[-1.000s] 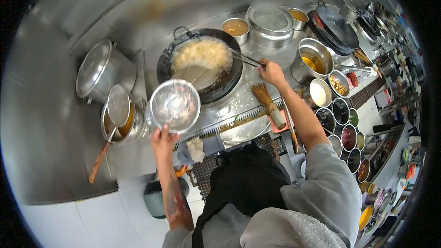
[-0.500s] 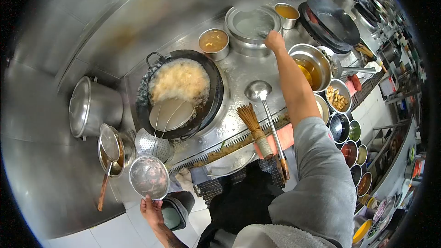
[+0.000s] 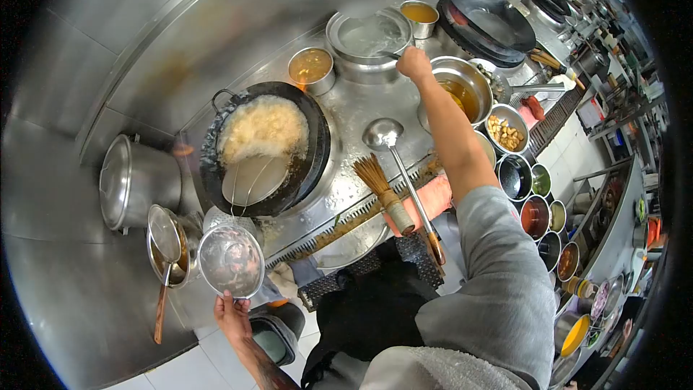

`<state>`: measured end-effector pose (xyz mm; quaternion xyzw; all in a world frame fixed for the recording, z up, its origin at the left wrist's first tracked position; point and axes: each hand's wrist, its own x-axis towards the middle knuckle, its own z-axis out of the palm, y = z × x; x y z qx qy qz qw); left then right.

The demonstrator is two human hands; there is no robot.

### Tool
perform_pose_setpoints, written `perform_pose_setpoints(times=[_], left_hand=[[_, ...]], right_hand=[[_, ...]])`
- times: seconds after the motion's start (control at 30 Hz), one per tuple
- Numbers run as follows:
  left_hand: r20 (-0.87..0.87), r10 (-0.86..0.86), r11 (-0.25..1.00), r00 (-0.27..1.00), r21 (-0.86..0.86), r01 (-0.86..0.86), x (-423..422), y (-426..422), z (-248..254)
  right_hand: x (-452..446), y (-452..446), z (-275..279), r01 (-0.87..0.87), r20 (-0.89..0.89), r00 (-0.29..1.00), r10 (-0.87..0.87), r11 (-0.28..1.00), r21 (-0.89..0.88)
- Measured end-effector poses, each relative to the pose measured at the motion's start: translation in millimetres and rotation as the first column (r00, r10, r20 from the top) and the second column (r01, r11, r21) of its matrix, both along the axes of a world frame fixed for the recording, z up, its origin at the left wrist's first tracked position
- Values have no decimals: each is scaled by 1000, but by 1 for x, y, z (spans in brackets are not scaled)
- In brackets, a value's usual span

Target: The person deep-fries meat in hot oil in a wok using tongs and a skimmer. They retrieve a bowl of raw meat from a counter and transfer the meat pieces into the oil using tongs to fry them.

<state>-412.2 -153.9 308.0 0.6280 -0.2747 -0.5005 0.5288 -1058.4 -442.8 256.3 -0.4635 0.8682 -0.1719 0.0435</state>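
Note:
My left hand (image 3: 233,315) pinches the rim of a wet, nearly empty metal bowl (image 3: 232,261) at the lower left. My right hand (image 3: 414,63) is closed on a dark utensil (image 3: 388,54) whose end reaches into a large pot of water (image 3: 364,37); that end is hard to make out. Pale food foams in the oil of a black wok (image 3: 314,148), with a strainer (image 3: 253,180) resting at its near side. A ladle (image 3: 382,133) and a bamboo brush (image 3: 377,182) lie in front of the stove.
A lidded pot (image 3: 141,182) and a strainer over an oil pot (image 3: 165,235) stand at the left. Stacked woks (image 3: 491,22) sit at the back right. Bowls of sauces and ingredients (image 3: 535,217) line the right side. A bin (image 3: 273,335) stands below the counter.
My right hand has moved from the wok to the water pot with the utensil. My left hand has drawn the bowl down and left. The view has shifted, and the ladle is more visible.

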Motion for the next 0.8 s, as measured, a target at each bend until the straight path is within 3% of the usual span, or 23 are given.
perform_pose_setpoints(times=[0.3, 0.4, 0.57, 0.63, 0.7, 0.8], left_hand=[[26, -18, 1000, 1000, 2, 18, -5, 9, 6], [33, -30, 1000, 999, -7, 30, -8, 15, 9], [3, -17, 1000, 1000, -6, 17, -8, 21, 6], [-11, 9, 1000, 1000, 5, -9, -13, 20, 3], [-20, 25, 999, 999, 26, -25, -16, 22, 3], [-48, -24, 1000, 999, -13, 23, -26, 15, 4]], right_hand=[[-2, 3, 2, 22, 78, 997, -24, 1000, 21], [-5, 0, -4, -28, -5, 1000, 29, 1000, 6], [43, 60, 24, 45, 46, 998, -36, 973, -227], [71, 77, -12, 104, 93, 992, -83, 960, -260], [59, 71, -116, -120, 14, 993, 120, 992, 36], [66, 76, -80, -52, -5, 999, 52, 998, -35]])
